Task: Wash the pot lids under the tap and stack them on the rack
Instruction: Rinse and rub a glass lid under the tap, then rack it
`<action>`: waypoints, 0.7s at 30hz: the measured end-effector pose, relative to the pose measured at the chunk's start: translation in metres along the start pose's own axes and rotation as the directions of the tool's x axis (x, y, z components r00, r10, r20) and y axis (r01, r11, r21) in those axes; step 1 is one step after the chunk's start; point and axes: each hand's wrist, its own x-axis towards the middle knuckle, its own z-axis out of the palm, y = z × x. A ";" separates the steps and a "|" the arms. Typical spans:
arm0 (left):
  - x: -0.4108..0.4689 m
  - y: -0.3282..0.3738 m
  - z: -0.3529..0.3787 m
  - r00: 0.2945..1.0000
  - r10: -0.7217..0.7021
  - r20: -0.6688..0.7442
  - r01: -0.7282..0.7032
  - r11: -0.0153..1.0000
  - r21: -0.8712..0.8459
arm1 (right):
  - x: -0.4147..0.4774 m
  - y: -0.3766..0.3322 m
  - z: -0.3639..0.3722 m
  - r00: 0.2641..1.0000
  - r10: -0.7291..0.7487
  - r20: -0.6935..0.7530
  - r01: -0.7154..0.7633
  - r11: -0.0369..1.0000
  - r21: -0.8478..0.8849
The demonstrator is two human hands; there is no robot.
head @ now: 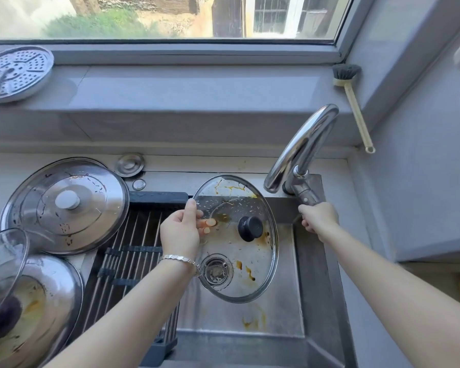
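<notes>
The glass lid (pixel 231 264) hangs tilted over the sink (pixel 312 274), beneath the spout of the tap (pixel 300 147). It is streaked with orange sauce and dotted with droplets. The left hand (pixel 179 232) pinches its left rim, thumb on top and fingers (pixel 210 222) showing through the glass underneath. The right hand (pixel 318 217) is curled round the tap handle (pixel 304 195); no water can be seen running.

This lid looks stiff and fairly heavy for its size, with a metal band round the edge. It would likely chip or shatter if it hit the steel basin. Wet and greasy, the glass will probably be slick, so a one-sided rim pinch seems a weak hold (the weight pulls away from the fingers). The black knob (pixel 250 229) at the centre is probably the surer place to grip, with the rim steadied by the other hand while rinsing.

The rack (pixel 133 248) spans the left part of the sink, just beside the lid. A large steel lid (pixel 64 205) overlaps its corner from the counter (pixel 197 163), also unwashed by the look of it.
</notes>
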 end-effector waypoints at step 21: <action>-0.027 -0.009 -0.013 0.975 0.209 0.077 -0.215 0.973 0.089 | -0.151 -0.036 0.076 0.755 -0.519 0.400 0.653 0.643 -0.399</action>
